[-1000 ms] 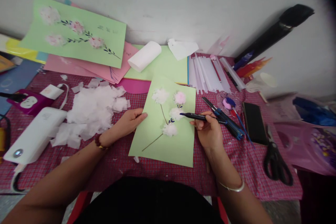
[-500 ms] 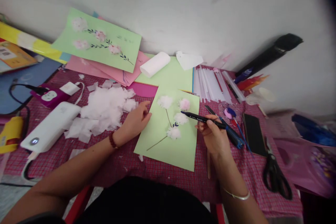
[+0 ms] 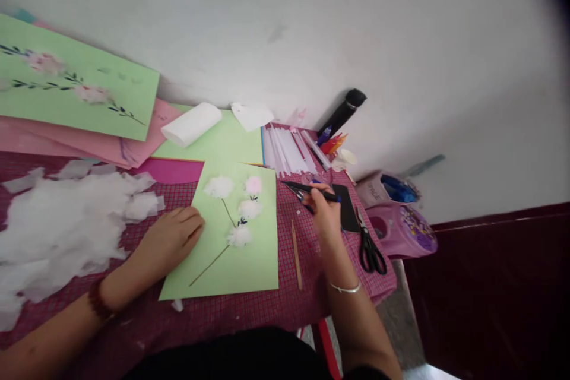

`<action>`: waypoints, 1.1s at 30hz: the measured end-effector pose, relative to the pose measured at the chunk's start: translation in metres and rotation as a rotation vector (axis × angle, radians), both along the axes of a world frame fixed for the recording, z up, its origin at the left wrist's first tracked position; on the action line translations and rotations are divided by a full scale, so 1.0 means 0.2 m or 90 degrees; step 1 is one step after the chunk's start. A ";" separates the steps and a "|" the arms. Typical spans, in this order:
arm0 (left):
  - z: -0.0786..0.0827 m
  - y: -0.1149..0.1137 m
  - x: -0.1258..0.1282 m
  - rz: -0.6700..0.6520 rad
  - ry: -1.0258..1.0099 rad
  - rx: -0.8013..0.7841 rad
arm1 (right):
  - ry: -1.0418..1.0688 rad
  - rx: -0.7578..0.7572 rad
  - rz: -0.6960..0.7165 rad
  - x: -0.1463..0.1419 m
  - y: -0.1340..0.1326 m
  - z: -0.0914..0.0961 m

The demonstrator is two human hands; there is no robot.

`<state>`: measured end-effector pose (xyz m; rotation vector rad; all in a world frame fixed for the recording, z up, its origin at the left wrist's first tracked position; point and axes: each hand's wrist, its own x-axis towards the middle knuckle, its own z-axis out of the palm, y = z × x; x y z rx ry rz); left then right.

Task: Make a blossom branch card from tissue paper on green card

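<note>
A light green sheet (image 3: 249,255) with white and pink tissue flowers (image 3: 240,214) and a drawn stem lies on the red checked tablecloth (image 3: 231,314). My left hand (image 3: 171,240) rests flat on the sheet's left edge, fingers stretched out. My right hand (image 3: 323,211) is closed round a black marker pen (image 3: 307,190), held off the sheet's right side above the cloth, beside other pens and a black phone (image 3: 347,214). A thin wooden stick (image 3: 296,255) lies between the sheet and my right wrist.
A heap of white tissue scraps (image 3: 66,219) lies at the left. Behind are pink and green papers, a finished flower sheet (image 3: 75,92), a white roll (image 3: 191,124), white strips (image 3: 285,148), black scissors (image 3: 369,249) and a pink bag (image 3: 401,231). The table edge drops off at the right.
The view has swung to the right. My right hand has carried the marker off the sheet to the right, over the pens. My left hand now lies flatter on the sheet's edge.
</note>
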<state>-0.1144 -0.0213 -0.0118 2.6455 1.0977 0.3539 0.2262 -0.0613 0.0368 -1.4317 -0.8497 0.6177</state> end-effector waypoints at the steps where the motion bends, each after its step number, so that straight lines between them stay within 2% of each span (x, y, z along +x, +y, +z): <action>1: 0.00 0.00 0.00 -0.003 -0.004 0.000 | -0.020 0.014 -0.057 0.08 -0.02 0.00; 4: -0.01 0.00 -0.01 -0.006 -0.015 -0.002 | -0.056 0.029 -0.162 0.32 -0.05 0.01; 8: -0.01 0.01 0.00 0.001 -0.014 0.005 | -0.062 0.023 -0.211 0.49 -0.02 -0.03; 13: 0.03 -0.02 0.02 -0.003 0.008 0.030 | 0.012 0.040 -0.205 0.48 0.00 -0.07; 18: 0.07 -0.05 0.02 0.019 0.010 0.024 | 0.112 0.014 -0.098 0.43 0.01 -0.06; 20: 0.07 -0.05 0.02 0.020 0.004 0.017 | 0.123 -0.003 -0.084 0.43 0.02 -0.04; 28: 0.03 -0.01 0.01 0.007 -0.011 -0.008 | -0.018 -0.006 -0.174 0.57 0.00 -0.04; 33: 0.00 0.02 0.01 0.001 -0.022 -0.006 | -0.099 -0.031 -0.156 0.61 0.04 -0.09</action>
